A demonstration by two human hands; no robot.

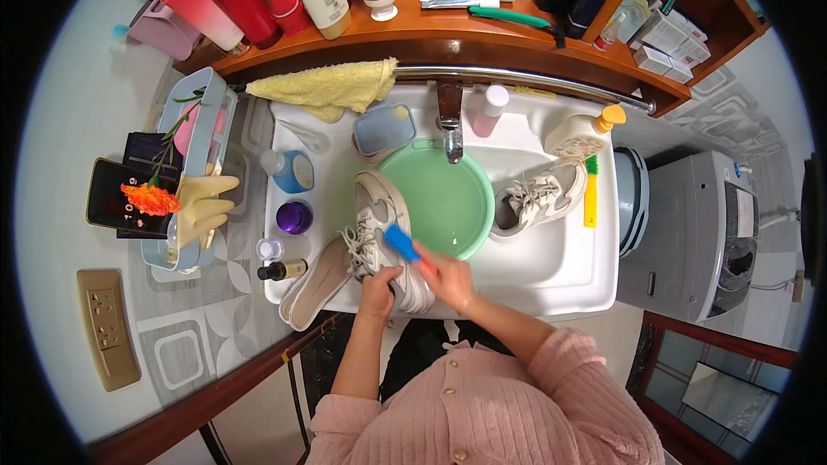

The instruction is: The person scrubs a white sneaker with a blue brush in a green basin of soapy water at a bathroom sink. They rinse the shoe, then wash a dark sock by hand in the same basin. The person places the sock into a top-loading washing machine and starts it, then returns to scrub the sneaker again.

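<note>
My left hand (379,295) grips a beige sneaker (375,206) at its ankle opening, toe pointing away from me. My right hand (447,279) is closed around the red handle of a brush with a blue head (400,242), which lies against the sneaker's side; its bristles are hidden. Beyond and right of this sneaker is a green plastic basin (488,219) with water, under the faucet (451,116). A second beige sneaker (539,200) rests in the white sink (543,281) right of the basin. Two insoles (316,284) lie on the sink's left edge.
A yellow brush with green bristles (590,200) lies at the sink's right. Along the left rim stand a blue bottle (294,172), a purple jar (294,217) and a dark bottle (284,270). A yellow towel (329,87) hangs at the back, and a pump bottle (577,134) stands back right.
</note>
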